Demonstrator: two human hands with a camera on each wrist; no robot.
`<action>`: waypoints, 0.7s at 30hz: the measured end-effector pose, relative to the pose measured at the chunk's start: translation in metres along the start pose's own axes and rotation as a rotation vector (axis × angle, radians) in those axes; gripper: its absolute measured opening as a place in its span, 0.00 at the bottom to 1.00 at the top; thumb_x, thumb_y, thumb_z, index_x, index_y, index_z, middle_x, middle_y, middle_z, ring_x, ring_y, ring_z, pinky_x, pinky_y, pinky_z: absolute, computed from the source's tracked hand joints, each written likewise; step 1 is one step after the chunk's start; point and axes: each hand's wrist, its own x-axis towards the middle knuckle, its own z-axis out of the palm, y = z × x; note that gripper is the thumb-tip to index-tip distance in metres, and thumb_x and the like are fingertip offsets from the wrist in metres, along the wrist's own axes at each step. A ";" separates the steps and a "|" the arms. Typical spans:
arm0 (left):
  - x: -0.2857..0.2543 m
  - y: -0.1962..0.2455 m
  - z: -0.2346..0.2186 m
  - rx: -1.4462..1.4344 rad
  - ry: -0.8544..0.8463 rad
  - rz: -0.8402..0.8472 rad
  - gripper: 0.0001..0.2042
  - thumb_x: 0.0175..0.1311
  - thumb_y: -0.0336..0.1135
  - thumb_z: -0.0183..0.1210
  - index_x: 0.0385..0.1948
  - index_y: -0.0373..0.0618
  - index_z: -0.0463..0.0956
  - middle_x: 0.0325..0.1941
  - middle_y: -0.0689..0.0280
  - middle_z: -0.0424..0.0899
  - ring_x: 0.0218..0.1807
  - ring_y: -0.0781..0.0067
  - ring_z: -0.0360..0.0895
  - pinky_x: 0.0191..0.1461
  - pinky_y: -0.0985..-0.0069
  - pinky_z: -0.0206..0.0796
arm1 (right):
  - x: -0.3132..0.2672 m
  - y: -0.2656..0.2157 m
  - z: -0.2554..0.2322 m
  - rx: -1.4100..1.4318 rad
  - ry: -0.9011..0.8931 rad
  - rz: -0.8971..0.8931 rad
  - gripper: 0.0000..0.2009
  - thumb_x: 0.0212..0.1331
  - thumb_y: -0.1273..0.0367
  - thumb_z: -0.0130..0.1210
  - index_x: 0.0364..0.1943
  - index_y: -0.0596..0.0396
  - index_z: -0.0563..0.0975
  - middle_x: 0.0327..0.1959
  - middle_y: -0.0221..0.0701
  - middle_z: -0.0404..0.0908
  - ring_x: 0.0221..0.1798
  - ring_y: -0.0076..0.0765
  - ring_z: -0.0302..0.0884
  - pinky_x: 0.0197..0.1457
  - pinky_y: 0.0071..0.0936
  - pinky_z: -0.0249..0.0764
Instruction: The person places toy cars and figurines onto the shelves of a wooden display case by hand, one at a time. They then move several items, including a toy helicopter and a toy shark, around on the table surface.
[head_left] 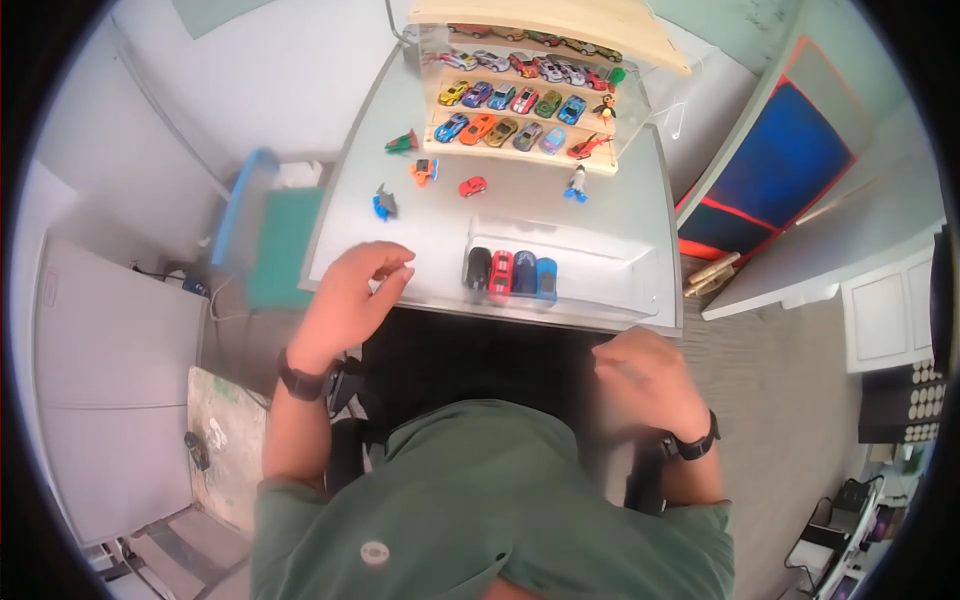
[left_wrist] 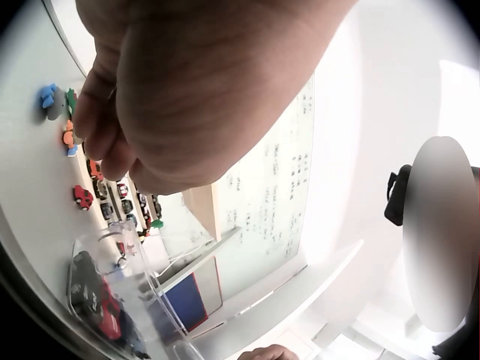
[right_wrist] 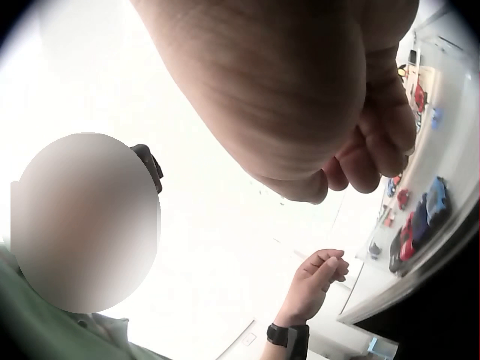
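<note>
My left hand (head_left: 355, 295) hovers at the table's front edge, left of a clear plastic box (head_left: 620, 265). Its fingers are loosely bent and hold nothing. Off the front edge, to the lower right of the box, my right hand (head_left: 650, 375) hangs with relaxed, curled fingers and nothing in them. Inside the box's left part, toy cars stand side by side: a black one (head_left: 479, 270), a red one with stripes (head_left: 501, 273), a dark blue one (head_left: 524, 273) and a lighter blue one (head_left: 546, 279). Behind the box sits a small red toy car (head_left: 473, 186).
A wooden tiered display shelf (head_left: 520, 148) with rows of toy cars stands at the table's back. Small figures lie before it: a blue-grey one (head_left: 384, 203), an orange one (head_left: 425, 171), a green one (head_left: 402, 142) and a grey-white one (head_left: 576, 184). A teal chair (head_left: 285, 245) is left.
</note>
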 end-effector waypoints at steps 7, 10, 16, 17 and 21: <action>0.093 -0.023 0.015 0.187 -0.110 0.203 0.13 0.72 0.27 0.63 0.56 0.41 0.81 0.50 0.58 0.85 0.49 0.61 0.83 0.49 0.68 0.77 | 0.049 0.013 -0.056 -0.119 -0.062 0.020 0.11 0.64 0.71 0.68 0.48 0.57 0.84 0.43 0.39 0.87 0.45 0.47 0.86 0.50 0.39 0.82; 0.117 -0.027 0.028 0.251 -0.178 0.219 0.18 0.69 0.24 0.62 0.60 0.44 0.79 0.57 0.56 0.83 0.56 0.55 0.81 0.57 0.64 0.77 | 0.075 0.032 -0.074 -0.057 -0.127 0.127 0.12 0.65 0.70 0.68 0.50 0.58 0.84 0.44 0.40 0.87 0.46 0.45 0.87 0.52 0.38 0.82; 0.145 -0.036 0.048 0.326 -0.235 0.283 0.22 0.65 0.23 0.61 0.62 0.49 0.79 0.59 0.57 0.79 0.63 0.49 0.77 0.67 0.57 0.72 | 0.131 0.097 -0.093 0.059 -0.279 0.322 0.17 0.73 0.63 0.64 0.59 0.59 0.82 0.47 0.36 0.88 0.49 0.32 0.85 0.55 0.31 0.79; 0.148 -0.040 0.050 0.370 -0.250 0.308 0.23 0.65 0.23 0.62 0.63 0.49 0.78 0.57 0.57 0.80 0.63 0.50 0.78 0.68 0.58 0.72 | 0.141 0.107 -0.094 0.081 -0.337 0.379 0.17 0.75 0.64 0.63 0.60 0.59 0.82 0.48 0.34 0.87 0.50 0.29 0.83 0.56 0.29 0.78; 0.161 -0.040 0.050 0.432 -0.337 0.262 0.21 0.66 0.24 0.63 0.62 0.49 0.79 0.54 0.56 0.83 0.61 0.50 0.79 0.67 0.59 0.72 | 0.167 0.143 -0.088 0.108 -0.442 0.426 0.21 0.76 0.62 0.60 0.66 0.58 0.79 0.49 0.33 0.87 0.52 0.28 0.81 0.59 0.28 0.77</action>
